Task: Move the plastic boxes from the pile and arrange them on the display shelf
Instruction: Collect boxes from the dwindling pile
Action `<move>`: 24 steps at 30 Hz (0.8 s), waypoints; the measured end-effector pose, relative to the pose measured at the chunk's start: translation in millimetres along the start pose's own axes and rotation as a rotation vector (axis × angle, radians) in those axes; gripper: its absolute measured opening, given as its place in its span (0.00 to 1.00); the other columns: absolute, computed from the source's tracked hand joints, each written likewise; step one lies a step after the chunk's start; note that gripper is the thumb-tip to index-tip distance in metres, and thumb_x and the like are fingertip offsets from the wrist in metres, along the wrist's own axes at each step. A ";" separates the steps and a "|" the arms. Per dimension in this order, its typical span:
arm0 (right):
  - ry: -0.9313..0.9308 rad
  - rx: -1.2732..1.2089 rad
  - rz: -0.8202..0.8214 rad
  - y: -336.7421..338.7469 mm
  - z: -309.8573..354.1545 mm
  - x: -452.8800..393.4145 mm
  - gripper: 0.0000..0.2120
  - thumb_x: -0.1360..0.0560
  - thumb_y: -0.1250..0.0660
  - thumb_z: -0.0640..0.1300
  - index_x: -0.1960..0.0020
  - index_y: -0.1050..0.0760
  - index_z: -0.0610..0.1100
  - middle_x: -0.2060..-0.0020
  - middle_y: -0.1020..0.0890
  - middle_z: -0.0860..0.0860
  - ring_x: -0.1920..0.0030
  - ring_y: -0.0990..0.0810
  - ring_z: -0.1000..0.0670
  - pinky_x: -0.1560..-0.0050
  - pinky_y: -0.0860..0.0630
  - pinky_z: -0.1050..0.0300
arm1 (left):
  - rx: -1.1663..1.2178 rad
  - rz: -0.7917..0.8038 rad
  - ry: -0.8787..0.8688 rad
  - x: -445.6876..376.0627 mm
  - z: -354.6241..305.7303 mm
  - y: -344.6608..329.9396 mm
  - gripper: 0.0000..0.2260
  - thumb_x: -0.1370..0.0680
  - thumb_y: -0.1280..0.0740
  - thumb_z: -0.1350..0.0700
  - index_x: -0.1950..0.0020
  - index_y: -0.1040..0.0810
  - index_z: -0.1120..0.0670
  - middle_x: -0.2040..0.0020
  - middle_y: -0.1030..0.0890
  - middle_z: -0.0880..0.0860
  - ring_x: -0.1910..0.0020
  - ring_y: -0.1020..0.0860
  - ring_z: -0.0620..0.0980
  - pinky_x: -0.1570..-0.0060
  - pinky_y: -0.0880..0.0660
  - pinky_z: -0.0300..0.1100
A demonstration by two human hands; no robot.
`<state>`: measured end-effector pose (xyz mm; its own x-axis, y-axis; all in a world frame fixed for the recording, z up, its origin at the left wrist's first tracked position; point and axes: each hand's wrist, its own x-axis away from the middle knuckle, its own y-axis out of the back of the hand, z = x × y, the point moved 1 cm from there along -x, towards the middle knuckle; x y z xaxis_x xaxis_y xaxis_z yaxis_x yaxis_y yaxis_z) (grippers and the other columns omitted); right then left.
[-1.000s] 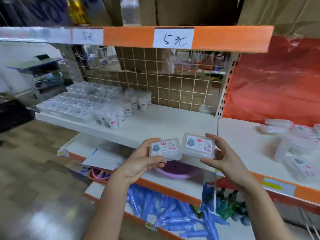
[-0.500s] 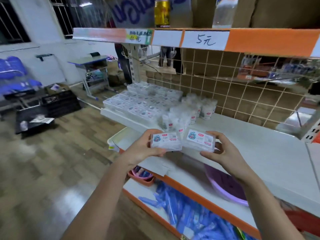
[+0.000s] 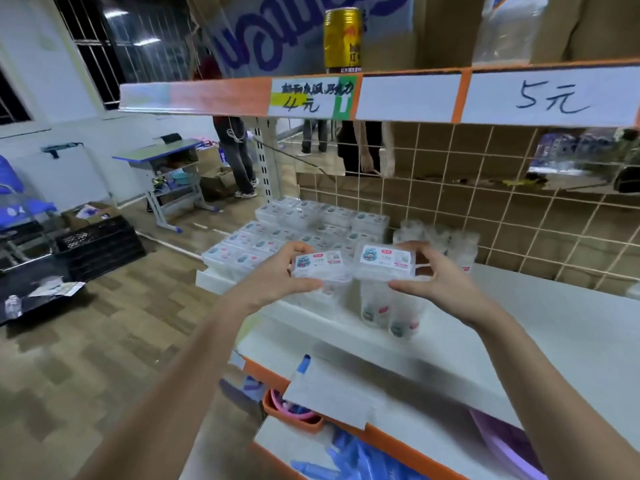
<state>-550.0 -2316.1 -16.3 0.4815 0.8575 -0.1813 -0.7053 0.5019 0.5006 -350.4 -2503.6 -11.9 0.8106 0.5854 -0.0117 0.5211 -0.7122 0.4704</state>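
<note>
My left hand (image 3: 277,275) grips a clear plastic box (image 3: 320,266) with a white label. Beside it, my right hand (image 3: 440,282) grips a second clear labelled box (image 3: 384,263). Both boxes hover side by side above the front of the white display shelf (image 3: 519,317). Behind them, rows of the same clear boxes (image 3: 304,226) lie arranged on the shelf's left end. Several clear round containers (image 3: 398,306) stand below and behind the held boxes.
A wire grid (image 3: 485,209) backs the shelf. Above runs an orange shelf edge with price labels (image 3: 550,95) and a gold can (image 3: 343,39). Lower shelves hold a purple basin (image 3: 509,441) and blue packets (image 3: 349,455). A desk (image 3: 166,168), a black crate (image 3: 100,244) and standing people are at left.
The view has swung left along the shelf, and both hands have carried the two boxes toward the arranged rows, which are now closer behind them.
</note>
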 end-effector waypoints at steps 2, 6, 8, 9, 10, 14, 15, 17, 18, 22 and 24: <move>-0.008 0.064 -0.016 -2.5 -2.4 -22.4 0.29 0.33 0.25 0.51 0.35 0.32 0.53 0.43 0.23 0.55 0.45 0.23 0.52 0.42 0.25 0.52 | -0.043 0.036 -0.013 -24.4 3.6 11.5 0.22 0.27 0.28 0.60 0.39 0.35 0.50 0.46 0.26 0.44 0.55 0.24 0.40 0.58 0.27 0.29; -0.052 0.149 -0.015 -10.3 1.0 -60.0 0.29 0.32 0.26 0.53 0.35 0.34 0.54 0.41 0.27 0.56 0.44 0.25 0.52 0.43 0.27 0.55 | -0.145 0.095 -0.033 -67.1 14.1 32.6 0.23 0.27 0.28 0.57 0.37 0.35 0.49 0.43 0.30 0.43 0.50 0.27 0.42 0.57 0.29 0.30; -0.087 0.134 -0.010 -13.9 -0.6 -77.4 0.28 0.31 0.26 0.51 0.35 0.34 0.53 0.41 0.27 0.55 0.44 0.25 0.51 0.45 0.27 0.56 | -0.198 0.093 -0.056 -88.6 21.7 40.3 0.27 0.28 0.26 0.54 0.34 0.34 0.50 0.39 0.30 0.44 0.41 0.28 0.47 0.49 0.30 0.37; -0.096 0.134 -0.013 -14.5 -3.0 -86.1 0.28 0.32 0.25 0.50 0.36 0.33 0.52 0.41 0.26 0.54 0.45 0.25 0.51 0.46 0.27 0.57 | -0.219 0.097 -0.074 -99.5 24.0 44.2 0.29 0.29 0.25 0.53 0.32 0.34 0.51 0.39 0.30 0.45 0.38 0.29 0.48 0.46 0.32 0.38; -0.101 0.142 -0.021 -15.2 -4.7 -94.5 0.27 0.32 0.24 0.48 0.37 0.32 0.51 0.42 0.25 0.52 0.46 0.25 0.51 0.48 0.27 0.58 | -0.246 0.105 -0.089 -111.1 25.2 48.0 0.29 0.29 0.25 0.52 0.32 0.33 0.51 0.39 0.30 0.45 0.38 0.29 0.48 0.46 0.33 0.37; -0.108 0.260 -0.100 -16.3 -10.8 -121.0 0.31 0.34 0.23 0.39 0.34 0.31 0.42 0.43 0.23 0.47 0.50 0.24 0.51 0.59 0.27 0.70 | -0.369 0.169 -0.127 -163.3 35.8 61.6 0.27 0.30 0.25 0.49 0.36 0.33 0.49 0.38 0.29 0.47 0.45 0.29 0.47 0.53 0.32 0.38; -0.111 0.289 -0.128 -16.9 -10.8 -126.5 0.30 0.34 0.24 0.37 0.35 0.31 0.40 0.44 0.24 0.47 0.52 0.24 0.52 0.60 0.27 0.72 | -0.403 0.179 -0.155 -177.0 39.8 64.1 0.27 0.30 0.25 0.48 0.36 0.33 0.49 0.36 0.29 0.49 0.44 0.30 0.47 0.51 0.32 0.39; -0.125 0.326 -0.162 -18.1 -11.7 -137.5 0.29 0.35 0.24 0.34 0.36 0.30 0.38 0.46 0.23 0.46 0.54 0.25 0.54 0.62 0.27 0.73 | -0.508 0.192 -0.230 -201.3 47.0 67.2 0.29 0.30 0.25 0.47 0.34 0.32 0.51 0.35 0.30 0.51 0.41 0.31 0.48 0.48 0.33 0.39; -0.139 0.338 -0.173 -18.7 -13.0 -143.6 0.29 0.35 0.23 0.34 0.37 0.29 0.38 0.46 0.23 0.45 0.54 0.24 0.54 0.61 0.26 0.70 | -0.566 0.194 -0.279 -212.4 49.5 67.6 0.29 0.31 0.25 0.46 0.34 0.32 0.52 0.36 0.30 0.52 0.39 0.32 0.49 0.45 0.34 0.40; -0.209 0.443 -0.204 -22.8 -20.9 -162.0 0.31 0.37 0.21 0.38 0.37 0.29 0.40 0.42 0.23 0.44 0.48 0.24 0.50 0.54 0.27 0.63 | -0.748 0.210 -0.409 -246.9 57.8 65.4 0.31 0.32 0.26 0.41 0.34 0.31 0.51 0.36 0.30 0.53 0.36 0.36 0.53 0.37 0.38 0.46; -0.246 0.504 -0.198 -26.2 -21.4 -167.7 0.32 0.36 0.21 0.40 0.35 0.30 0.41 0.42 0.24 0.45 0.47 0.25 0.50 0.55 0.29 0.64 | -0.812 0.211 -0.441 -258.0 59.8 63.0 0.31 0.32 0.27 0.40 0.34 0.31 0.50 0.36 0.31 0.52 0.36 0.37 0.53 0.37 0.40 0.47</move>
<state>-623.4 -2470.7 -17.2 0.7274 0.6715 -0.1413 -0.2846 0.4826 0.8283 -510.7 -2722.7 -32.0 0.9813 0.1578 -0.1106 0.1418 -0.2025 0.9690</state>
